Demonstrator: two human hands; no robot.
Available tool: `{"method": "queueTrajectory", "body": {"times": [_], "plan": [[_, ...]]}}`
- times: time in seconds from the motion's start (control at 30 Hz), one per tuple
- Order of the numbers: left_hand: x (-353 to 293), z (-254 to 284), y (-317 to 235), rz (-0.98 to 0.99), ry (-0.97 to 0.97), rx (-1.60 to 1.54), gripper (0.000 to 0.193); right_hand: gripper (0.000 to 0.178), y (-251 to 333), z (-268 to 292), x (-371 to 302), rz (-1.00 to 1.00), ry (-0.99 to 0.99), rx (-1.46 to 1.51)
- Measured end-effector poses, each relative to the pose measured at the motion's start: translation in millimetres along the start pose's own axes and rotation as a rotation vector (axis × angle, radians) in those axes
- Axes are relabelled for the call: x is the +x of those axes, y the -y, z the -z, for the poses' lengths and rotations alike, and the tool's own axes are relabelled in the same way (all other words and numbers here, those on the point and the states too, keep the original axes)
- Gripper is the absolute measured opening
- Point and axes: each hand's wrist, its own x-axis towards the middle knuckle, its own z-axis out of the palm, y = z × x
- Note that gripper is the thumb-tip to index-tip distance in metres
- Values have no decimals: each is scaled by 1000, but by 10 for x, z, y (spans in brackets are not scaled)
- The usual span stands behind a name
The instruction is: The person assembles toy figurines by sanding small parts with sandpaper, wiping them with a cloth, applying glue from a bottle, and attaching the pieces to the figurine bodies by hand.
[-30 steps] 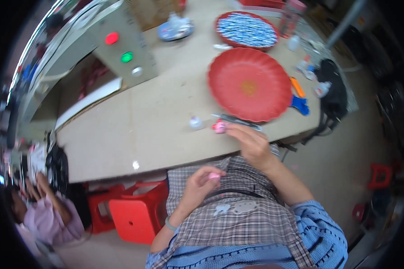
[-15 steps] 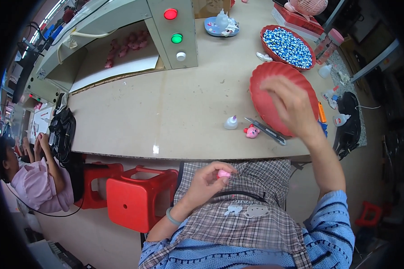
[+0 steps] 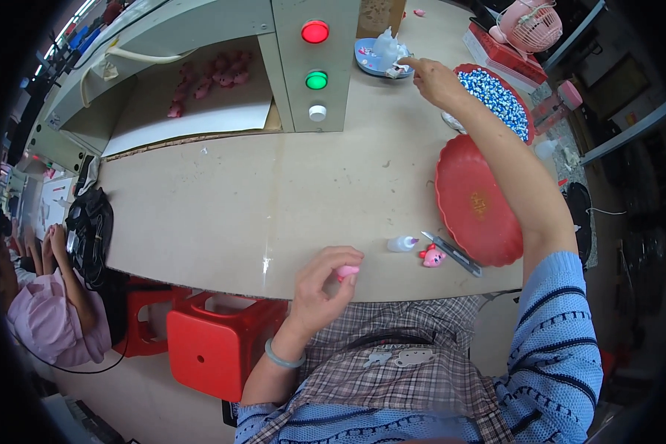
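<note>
Small pink piece point(image 3: 347, 273) at near edge of pale, scuffed table point(image 3: 333, 192), pinched in L hand point(image 3: 320, 287) grip, thumb vs. fingers. R hand point(image 3: 436, 83) reaches to far side, fingertips at blue dish point(image 3: 371, 69); can't tell if its grip holds anything. Red stool point(image 3: 205, 355) by table edge; seated person point(image 3: 55, 314) far L. Blue dish: whitish bottle point(image 3: 385, 46), tissue point(image 3: 394, 71). Red bowl point(image 3: 530, 120): blue/white bits point(image 3: 498, 98). Scalloped red tray point(image 3: 462, 196) just beside bowl. Grey machine point(image 3: 288, 63): pink figures point(image 3: 225, 73) inside, on white sheet point(image 3: 192, 126).

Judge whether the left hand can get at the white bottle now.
Probably yes: nothing visible stands between the left hand and the white bottle, though that hand holds a pink piece.
</note>
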Motion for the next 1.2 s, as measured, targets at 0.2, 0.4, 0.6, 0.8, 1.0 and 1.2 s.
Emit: {"method": "queueTrajectory", "body": {"times": [0.2, 0.4, 0.6, 0.8, 1.0, 1.2], "plan": [[36, 2, -37, -21, 55, 102, 25, 48, 39, -212, 249, 29, 203, -232], [84, 2, -54, -12, 87, 131, 25, 37, -166, -277, 305, 45, 214, -195], [96, -6, -40, -11, 99, 142, 24, 34, -572, -183, 126, 117, -18, 38], [98, -32, -46, -14, 106, 161, 23, 35, -642, -70, 18, 111, -130, 99], [101, -43, -55, -8, 105, 172, 23, 39, -623, -112, 32, 122, -122, 89], [104, -60, -42, -24, 104, 182, 24, 42, -590, -198, 103, 202, -187, 104]]}}
